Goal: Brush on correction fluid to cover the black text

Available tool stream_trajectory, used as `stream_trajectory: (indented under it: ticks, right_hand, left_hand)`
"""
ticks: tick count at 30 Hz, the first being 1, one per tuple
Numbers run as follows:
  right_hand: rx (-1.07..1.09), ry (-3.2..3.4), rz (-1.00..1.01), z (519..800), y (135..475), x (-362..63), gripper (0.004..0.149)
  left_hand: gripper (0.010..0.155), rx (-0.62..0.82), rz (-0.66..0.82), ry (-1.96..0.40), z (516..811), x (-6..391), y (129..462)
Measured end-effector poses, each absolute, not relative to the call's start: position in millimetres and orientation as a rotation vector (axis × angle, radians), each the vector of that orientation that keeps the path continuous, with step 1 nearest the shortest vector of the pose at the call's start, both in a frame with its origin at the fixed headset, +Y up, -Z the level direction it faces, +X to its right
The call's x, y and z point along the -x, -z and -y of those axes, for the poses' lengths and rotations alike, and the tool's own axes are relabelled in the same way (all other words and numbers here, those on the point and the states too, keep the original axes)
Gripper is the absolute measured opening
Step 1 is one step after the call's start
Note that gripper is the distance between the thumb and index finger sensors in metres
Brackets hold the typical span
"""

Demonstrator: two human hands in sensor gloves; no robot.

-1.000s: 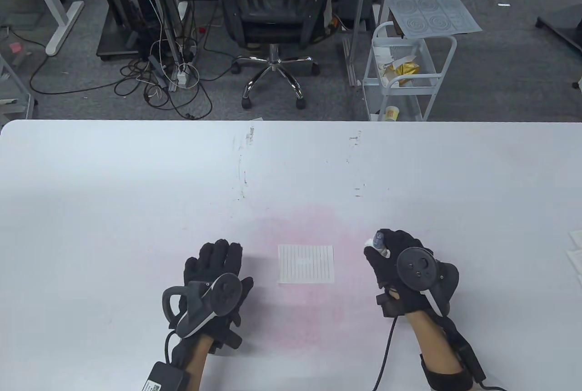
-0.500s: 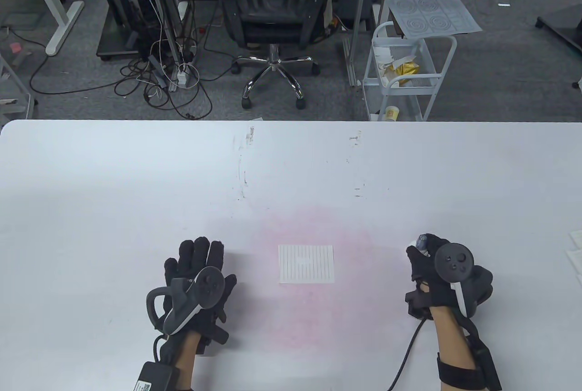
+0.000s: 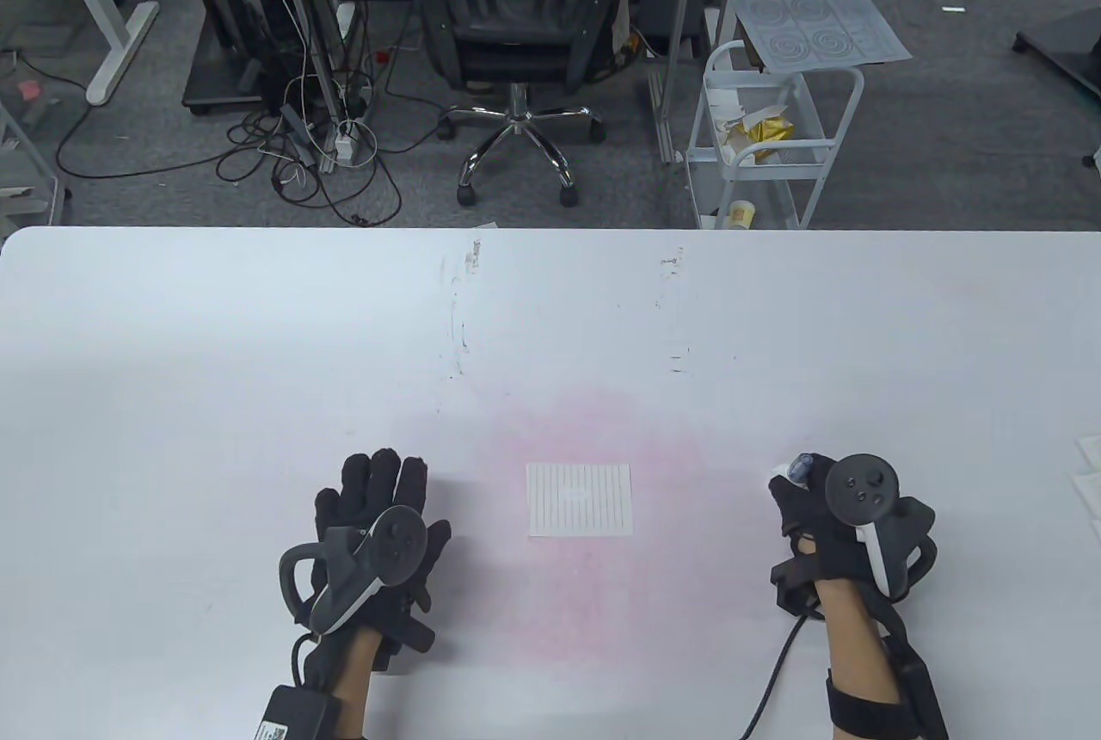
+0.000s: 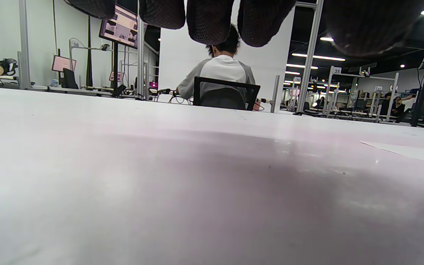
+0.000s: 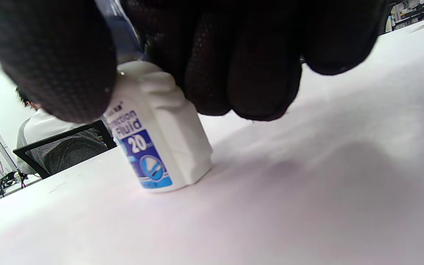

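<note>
The black-gloved right hand (image 5: pixel 204 55) grips the top of a small white plastic correction fluid bottle (image 5: pixel 158 138), which stands on the white table (image 3: pixel 550 318); its blue label reads "Fluid" and "20 ml". To the left of that grip lies a small square sheet of white lined paper (image 3: pixel 579 500). Further left, beyond the sheet, the black-gloved left hand (image 3: pixel 378 529) rests flat with fingers spread, holding nothing.

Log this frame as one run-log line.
phase: bottle set down | right hand: grips correction fluid bottle, base on table | left hand: flat on table | lined paper: between hands, untouched
</note>
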State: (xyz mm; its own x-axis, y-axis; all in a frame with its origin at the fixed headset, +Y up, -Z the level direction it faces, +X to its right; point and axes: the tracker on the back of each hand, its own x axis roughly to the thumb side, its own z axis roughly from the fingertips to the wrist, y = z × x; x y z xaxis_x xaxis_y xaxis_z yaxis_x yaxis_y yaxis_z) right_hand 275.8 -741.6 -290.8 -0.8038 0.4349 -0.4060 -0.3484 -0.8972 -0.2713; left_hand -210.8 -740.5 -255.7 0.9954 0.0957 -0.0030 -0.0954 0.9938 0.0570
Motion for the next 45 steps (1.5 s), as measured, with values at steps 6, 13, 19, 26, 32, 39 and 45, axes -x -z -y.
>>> stream_trajectory:
  ticks: [6,13,19,26,32,39,45]
  right_hand:
    - [0.606,-2.598,0.391,719,283,-273,0.067]
    - [0.369,-2.588,0.766,676,259,-245,0.068]
    - [-0.022,-2.751,0.834,672,255,-198,0.067]
    - [-0.126,-2.953,0.251,713,270,-165,0.074]
    - [-0.135,-3.073,0.055,736,276,-158,0.075]
    - [-0.142,-3.094,-0.065,746,279,-158,0.077]
    - [-0.159,-3.096,-0.077,745,278,-158,0.077]
  left_hand:
    - [0.076,-0.060,-0.002,-0.102,740,210,256]
    - [0.076,-0.074,0.014,-0.108,739,206,256]
    - [0.076,-0.084,0.034,-0.098,738,200,255]
    - [0.075,-0.093,0.056,-0.083,737,194,254]
    - [0.076,-0.086,0.076,-0.066,739,188,254]
    - [0.078,-0.072,0.099,-0.049,742,180,256]
    - [0.078,-0.070,0.110,-0.047,742,175,257]
